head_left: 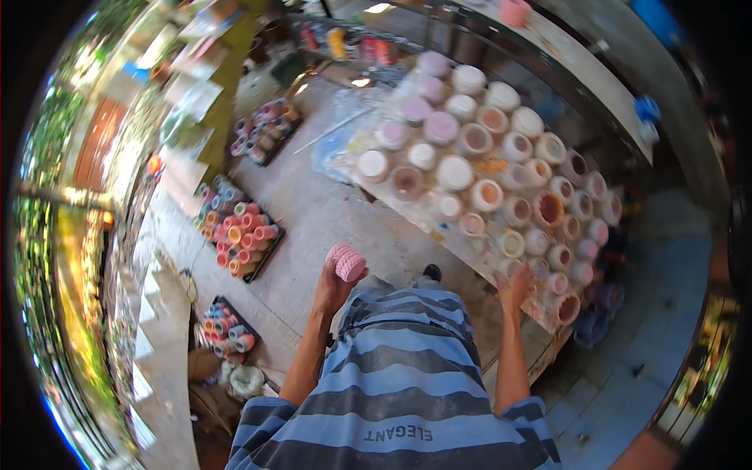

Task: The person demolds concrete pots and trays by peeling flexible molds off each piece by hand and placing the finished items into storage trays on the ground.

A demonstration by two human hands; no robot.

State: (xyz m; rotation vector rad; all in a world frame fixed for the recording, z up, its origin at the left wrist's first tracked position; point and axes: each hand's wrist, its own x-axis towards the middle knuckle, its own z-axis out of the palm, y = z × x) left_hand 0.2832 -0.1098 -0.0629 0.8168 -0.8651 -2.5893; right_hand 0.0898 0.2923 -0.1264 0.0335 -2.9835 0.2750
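My left hand [337, 287] is closed around a pink ribbed cylindrical piece [346, 262], held in front of my body with its round end tilted up toward me. On the right, my right hand [515, 286] reaches to the near edge of a paint-stained table [431, 222], beside a small cream-rimmed pot [511, 244]. Its fingers are small and partly lost against the pots, so what they hold, if anything, is hidden. Many round pots in white, lilac, pink and brown stand close together on the table.
Black trays of coloured cylinders stand on the floor at left, with orange and pink pieces [249, 233] in the middle one. A long bench [580, 70] runs along the upper right. A thin stick [335, 130] lies past the trays.
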